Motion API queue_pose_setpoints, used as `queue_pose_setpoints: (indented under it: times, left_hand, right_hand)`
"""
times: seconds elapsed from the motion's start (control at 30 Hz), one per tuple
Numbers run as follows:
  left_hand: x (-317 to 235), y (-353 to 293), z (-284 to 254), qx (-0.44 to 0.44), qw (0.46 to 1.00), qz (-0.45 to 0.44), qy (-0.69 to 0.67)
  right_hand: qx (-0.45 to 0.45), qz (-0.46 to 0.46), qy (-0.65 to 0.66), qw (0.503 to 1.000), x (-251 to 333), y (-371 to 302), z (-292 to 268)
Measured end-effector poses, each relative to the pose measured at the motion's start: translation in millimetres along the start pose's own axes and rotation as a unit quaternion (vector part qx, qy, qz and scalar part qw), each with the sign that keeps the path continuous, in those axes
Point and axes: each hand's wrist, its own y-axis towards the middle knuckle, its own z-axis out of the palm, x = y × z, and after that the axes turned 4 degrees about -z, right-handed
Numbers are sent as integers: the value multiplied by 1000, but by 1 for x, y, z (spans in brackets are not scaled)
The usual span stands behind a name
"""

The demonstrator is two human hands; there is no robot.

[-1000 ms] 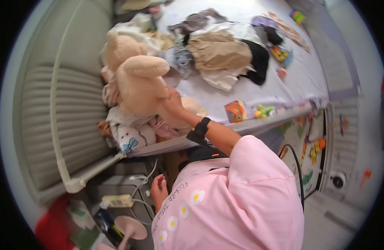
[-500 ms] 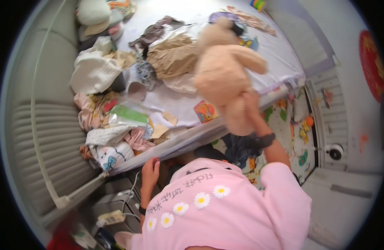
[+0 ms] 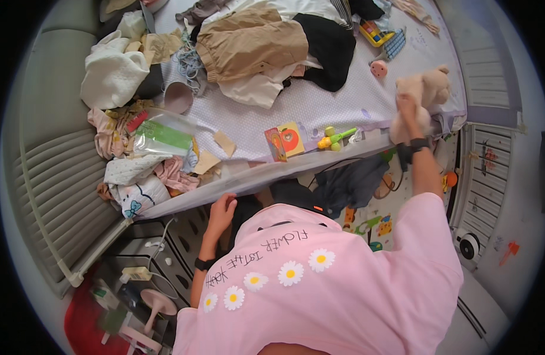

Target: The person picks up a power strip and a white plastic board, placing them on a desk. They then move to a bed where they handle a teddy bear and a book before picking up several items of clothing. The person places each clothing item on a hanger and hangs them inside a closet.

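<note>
A pale peach stuffed toy is at the bed's right corner, over the sheet. My right hand is closed on its lower part, the arm stretched far out to the right. My left hand hangs just in front of the bed's near edge, its fingers loosely apart and holding nothing. Left of the stuffed toy lie a small round pink toy, a green and yellow toy and picture cards.
Tan trousers and black clothing spread over the bed. At the left are a white cloth, a green clear-plastic package and a bow-printed bundle. Dark drawers with cables stand below; dark cloth lies near a patterned floor mat.
My right hand has carried the stuffed toy from above the bed's middle to its right corner, lower down. The black clothing and small toys now show. The view has shifted.
</note>
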Motion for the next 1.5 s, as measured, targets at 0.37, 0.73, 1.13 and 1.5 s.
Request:
queue_pose_setpoints:
  times: [0.37,0.73,1.13,1.5]
  left_hand:
    - [2,112,76,15,999,30,-43]
    - [-17,224,150,-16,980,-198,-12]
    - [29,232,171,14,978,-95,-185]
    - [-58,184,89,2,928,-165,-335]
  right_hand:
    - [295,-148,-284,900,123,-144,165]
    - [331,212,370,841,152,-150,119]
    - [73,465,446,761,92,-281,37]
    - [182,229,1,956,-39,-287,-48]
